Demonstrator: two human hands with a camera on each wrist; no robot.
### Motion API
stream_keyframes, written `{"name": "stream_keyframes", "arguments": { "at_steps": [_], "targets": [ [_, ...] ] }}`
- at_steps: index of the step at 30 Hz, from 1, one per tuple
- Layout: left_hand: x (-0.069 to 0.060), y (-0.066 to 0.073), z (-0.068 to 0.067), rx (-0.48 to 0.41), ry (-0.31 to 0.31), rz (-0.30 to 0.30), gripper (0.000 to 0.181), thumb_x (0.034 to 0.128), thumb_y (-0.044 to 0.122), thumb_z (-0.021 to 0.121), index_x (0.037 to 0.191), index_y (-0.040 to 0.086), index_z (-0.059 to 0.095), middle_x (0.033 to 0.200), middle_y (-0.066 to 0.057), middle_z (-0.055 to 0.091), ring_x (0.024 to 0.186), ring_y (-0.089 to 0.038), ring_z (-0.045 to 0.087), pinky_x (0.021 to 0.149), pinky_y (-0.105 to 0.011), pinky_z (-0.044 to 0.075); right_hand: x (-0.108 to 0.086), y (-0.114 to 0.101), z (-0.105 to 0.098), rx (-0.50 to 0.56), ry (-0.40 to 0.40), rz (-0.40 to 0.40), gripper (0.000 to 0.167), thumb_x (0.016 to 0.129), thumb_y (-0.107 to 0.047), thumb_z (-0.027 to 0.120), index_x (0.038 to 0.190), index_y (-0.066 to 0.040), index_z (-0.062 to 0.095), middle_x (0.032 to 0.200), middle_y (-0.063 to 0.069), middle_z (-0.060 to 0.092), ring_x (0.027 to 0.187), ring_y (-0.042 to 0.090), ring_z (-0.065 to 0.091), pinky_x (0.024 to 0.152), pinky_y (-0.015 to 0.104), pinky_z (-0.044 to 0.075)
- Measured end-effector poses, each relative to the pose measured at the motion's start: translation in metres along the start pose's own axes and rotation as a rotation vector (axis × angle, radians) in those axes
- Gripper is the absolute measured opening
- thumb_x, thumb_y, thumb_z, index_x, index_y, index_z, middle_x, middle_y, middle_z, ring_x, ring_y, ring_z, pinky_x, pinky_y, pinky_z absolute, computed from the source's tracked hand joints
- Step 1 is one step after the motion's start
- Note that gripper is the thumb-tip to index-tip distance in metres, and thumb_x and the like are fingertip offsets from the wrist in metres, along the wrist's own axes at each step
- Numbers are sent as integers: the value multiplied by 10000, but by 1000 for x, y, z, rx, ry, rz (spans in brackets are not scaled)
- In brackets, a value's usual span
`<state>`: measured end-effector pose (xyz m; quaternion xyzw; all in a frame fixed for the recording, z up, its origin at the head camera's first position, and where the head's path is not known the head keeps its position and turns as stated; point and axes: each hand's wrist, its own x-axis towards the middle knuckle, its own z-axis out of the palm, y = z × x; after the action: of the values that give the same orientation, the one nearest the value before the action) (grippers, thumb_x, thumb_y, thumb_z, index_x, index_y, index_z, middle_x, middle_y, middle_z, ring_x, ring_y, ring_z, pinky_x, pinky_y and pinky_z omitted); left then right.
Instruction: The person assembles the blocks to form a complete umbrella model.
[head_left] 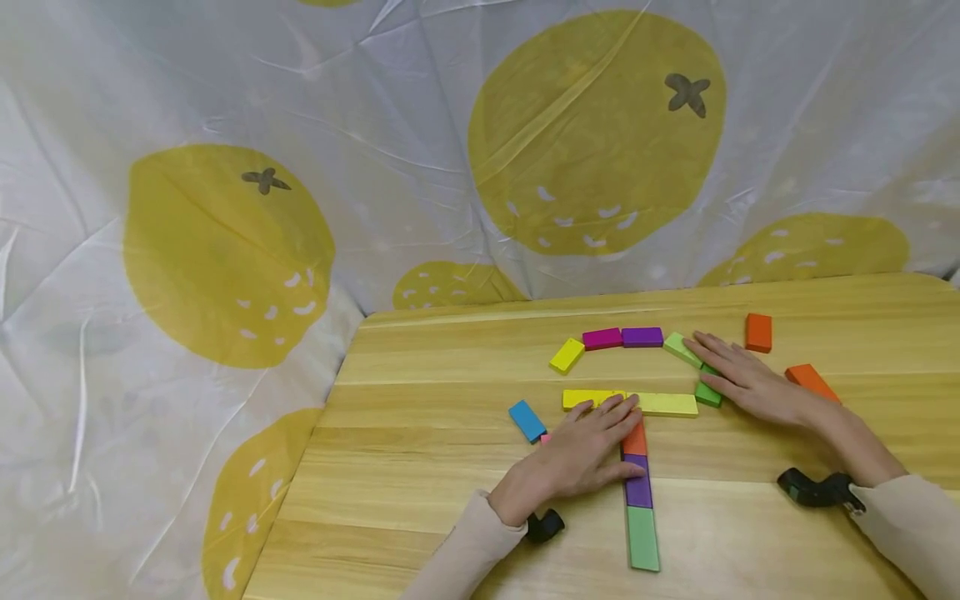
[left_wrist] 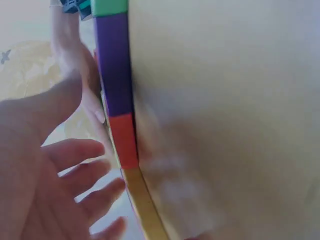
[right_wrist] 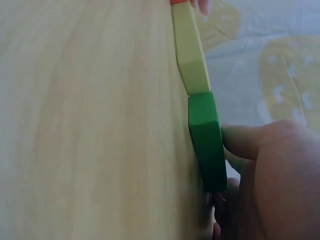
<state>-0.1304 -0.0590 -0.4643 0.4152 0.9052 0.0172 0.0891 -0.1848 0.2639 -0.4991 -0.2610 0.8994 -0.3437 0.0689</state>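
My left hand (head_left: 588,450) lies palm down with fingers extended, fingertips at the yellow block (head_left: 583,399) and the orange block (head_left: 634,437). Its thumb reaches over the purple block (head_left: 638,492); a mint green block (head_left: 642,540) continues this column. A pale yellow block (head_left: 667,405) adjoins the yellow one. My right hand (head_left: 750,385) has its fingers stretched over a light green block (head_left: 681,348). Its thumb touches the dark green block (right_wrist: 207,145), seen close in the right wrist view. A pink block (head_left: 545,438) is mostly hidden by my left hand.
Yellow (head_left: 567,356), magenta (head_left: 602,339) and violet (head_left: 642,337) blocks form an arc at the back. A blue block (head_left: 527,421) lies left. Two orange-red blocks, one upright in view (head_left: 758,332) and one slanted (head_left: 812,382), lie right. A lemon-print cloth (head_left: 405,167) hangs behind the wooden table (head_left: 390,483).
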Motion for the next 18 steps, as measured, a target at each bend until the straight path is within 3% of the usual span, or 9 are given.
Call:
{"name": "stream_keyframes", "arguments": {
  "at_steps": [4,7,9,11,15,18],
  "targets": [
    [12,-10,-12,-11,216,-27,568,1078,442,524,1547,124,494,1627,-29,448,1503,-199,440,1236,-388,342,-4,3,4,-19,36,-17,595,1121,-244,430,1668,-151,213,1711,252,140,1588,484,65,1286,305,-140],
    [27,-24,-25,-78,396,-117,411,1038,282,642,1409,105,647,1446,-38,644,1312,-199,620,1088,-338,480,-7,5,5,-48,66,-35,587,1120,-238,433,1665,-154,229,1710,237,165,1600,444,82,1242,174,-137],
    [40,-37,-32,-117,459,-185,339,1006,216,691,1327,107,712,1351,-38,706,1219,-210,669,990,-330,527,-8,6,5,-59,77,-46,587,1119,-234,435,1664,-157,231,1710,232,174,1606,420,86,1232,153,-131],
    [54,-51,-37,-129,459,-235,315,984,193,721,1289,113,740,1305,-46,727,1171,-223,687,947,-334,548,-8,6,5,-68,86,-51,586,1119,-233,436,1664,-157,235,1709,229,181,1608,409,94,1228,142,-126],
    [78,-75,-40,-116,351,-276,340,975,193,732,1310,137,734,1293,-64,728,1185,-240,688,980,-369,554,-6,6,7,-57,88,-42,586,1119,-244,439,1663,-160,238,1713,219,179,1606,412,97,1255,191,-119],
    [89,-85,-36,-150,288,-296,342,969,165,736,1311,153,736,1263,-66,737,1172,-230,690,984,-373,544,-3,6,9,-44,85,-30,585,1117,-259,446,1660,-166,250,1716,206,182,1600,427,112,1280,239,-93]
  ]
}}
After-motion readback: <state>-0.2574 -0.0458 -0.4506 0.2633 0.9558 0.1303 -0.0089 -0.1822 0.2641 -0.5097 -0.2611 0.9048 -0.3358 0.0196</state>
